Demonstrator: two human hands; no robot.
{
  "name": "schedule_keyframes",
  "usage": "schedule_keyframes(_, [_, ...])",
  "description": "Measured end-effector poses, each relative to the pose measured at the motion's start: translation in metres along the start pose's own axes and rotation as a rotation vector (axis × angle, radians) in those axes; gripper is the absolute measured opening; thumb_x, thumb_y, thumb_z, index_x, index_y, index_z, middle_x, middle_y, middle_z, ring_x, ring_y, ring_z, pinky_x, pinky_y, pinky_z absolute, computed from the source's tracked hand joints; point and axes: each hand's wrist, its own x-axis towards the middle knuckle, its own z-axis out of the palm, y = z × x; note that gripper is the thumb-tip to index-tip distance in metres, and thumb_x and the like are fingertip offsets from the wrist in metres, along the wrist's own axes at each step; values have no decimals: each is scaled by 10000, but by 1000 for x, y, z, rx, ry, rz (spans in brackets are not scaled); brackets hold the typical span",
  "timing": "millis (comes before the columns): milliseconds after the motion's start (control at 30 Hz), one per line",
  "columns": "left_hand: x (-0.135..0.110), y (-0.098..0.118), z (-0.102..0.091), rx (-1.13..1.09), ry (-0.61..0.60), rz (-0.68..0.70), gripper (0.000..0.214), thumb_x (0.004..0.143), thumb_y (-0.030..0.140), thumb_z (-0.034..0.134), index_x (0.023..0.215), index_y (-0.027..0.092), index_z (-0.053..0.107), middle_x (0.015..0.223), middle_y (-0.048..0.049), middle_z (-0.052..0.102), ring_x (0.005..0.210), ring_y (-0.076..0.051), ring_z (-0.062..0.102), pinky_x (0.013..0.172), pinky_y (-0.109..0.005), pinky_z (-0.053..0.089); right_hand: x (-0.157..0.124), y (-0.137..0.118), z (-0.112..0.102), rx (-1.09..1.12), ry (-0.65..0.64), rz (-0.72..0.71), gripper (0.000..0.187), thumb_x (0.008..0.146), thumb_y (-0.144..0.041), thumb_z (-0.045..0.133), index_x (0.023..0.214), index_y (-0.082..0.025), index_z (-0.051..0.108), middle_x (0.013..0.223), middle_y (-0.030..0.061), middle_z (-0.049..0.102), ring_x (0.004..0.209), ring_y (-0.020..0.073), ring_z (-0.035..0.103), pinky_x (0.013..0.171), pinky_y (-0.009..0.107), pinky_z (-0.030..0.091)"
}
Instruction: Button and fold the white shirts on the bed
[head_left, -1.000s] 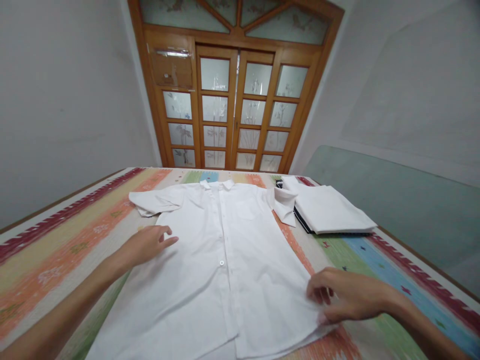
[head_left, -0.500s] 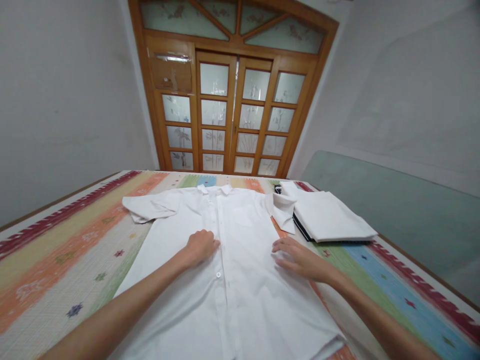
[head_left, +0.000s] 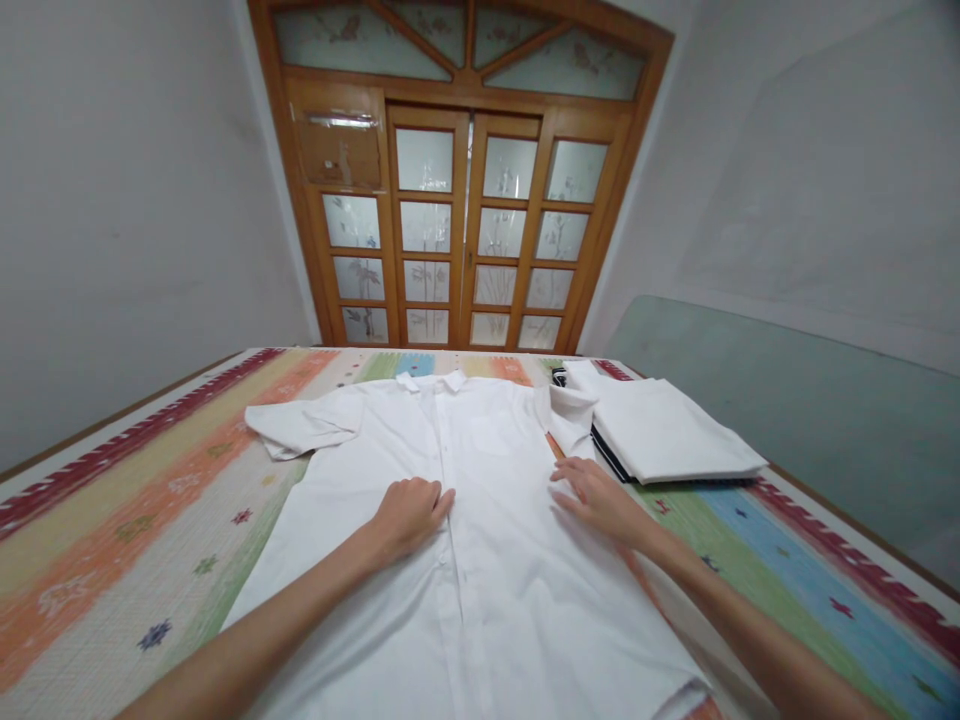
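White shirt [head_left: 517, 590] could crease if I pull unevenly, my left hand [head_left: 411, 515] curled mid-front, pinching or not I can't tell, my right hand [head_left: 600, 503] loosely spread at its right edge.

Plain white across the shirt [head_left: 517, 610]; striped maroon, orange, green and blue, star-dotted, on the tablecloth [head_left: 172, 545]; white over black on the folded stack [head_left: 675, 430] at the shirt's two o'clock.

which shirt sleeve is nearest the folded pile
The sleeve on the person's right, just beyond the right hand, beside the folded pile; the other sleeve sticks out from the shirt's opposite side.
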Motion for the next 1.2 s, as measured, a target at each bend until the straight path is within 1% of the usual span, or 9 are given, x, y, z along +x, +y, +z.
schedule_keyframes(167, [8,-5,9,-93,252,73,287,914,351,411,1042,162,584,1101,-128,632,1066,-254,556,918,-397,420,20,30,-13,-139,118,334,279,850,-282,500,1072,-153,610,1070,114,647,985,235,612,867,330,448])
schedule_keyframes(300, [12,-14,26,-132,195,90,466,906,407,430,1306,173,478,1416,-130,472,1316,-281,392,1071,-463,306,34,39,-12,-261,38,525,417,853,-308,527,1225,-119,535,1085,153,649,984,270,625,817,336,444])
schedule_keyframes(467, [9,-18,39,-135,136,97,550,929,479,346,1400,202,412,1503,-105,373,1400,-286,286,1124,-495,226,53,42,4,-338,-61,555,429,889,-379,529,1223,-109,534,1098,197,643,1018,300,622,815,348,435])
schedule_keyframes(600, [8,-17,37,-125,123,95,564,932,490,334,1410,200,405,1516,-102,350,1414,-277,260,1140,-487,203,74,43,9,-323,-56,504,248,900,-231,486,1077,-148,638,1069,149,677,1015,250,627,809,291,416])
schedule_keyframes(667, [8,-17,36,-123,121,94,563,932,490,336,1408,199,410,1516,-103,348,1415,-277,259,1143,-486,201,85,40,3,-329,-33,478,244,873,-153,470,1005,-156,674,1028,123,696,993,234,630,777,266,411])
schedule_keyframes(767, [7,-16,36,-128,137,102,550,933,481,349,1400,201,423,1508,-109,363,1410,-282,269,1137,-496,211,101,32,-22,-376,75,447,264,844,-131,462,975,-162,689,1020,105,698,958,229,626,740,261,412])
schedule_keyframes(933, [6,-15,35,-139,123,106,571,939,491,331,1409,177,412,1520,-124,333,1418,-288,242,1142,-501,194,113,30,-97,-525,339,417,293,853,-87,408,935,-127,686,1006,141,663,920,238,593,745,296,405])
schedule_keyframes(1067, [5,-14,30,-140,90,110,603,933,526,318,1419,178,396,1533,-126,304,1429,-294,211,1144,-509,175,101,49,-154,-623,449,530,274,878,-98,423,986,-86,675,1023,195,636,923,238,563,745,325,383])
schedule_keyframes(1200, [6,-13,29,-143,63,136,643,922,561,307,1435,177,367,1546,-127,272,1438,-298,179,1147,-499,153,74,86,-180,-663,434,711,287,862,-108,456,1022,-86,692,1043,222,634,924,257,580,723,355,395])
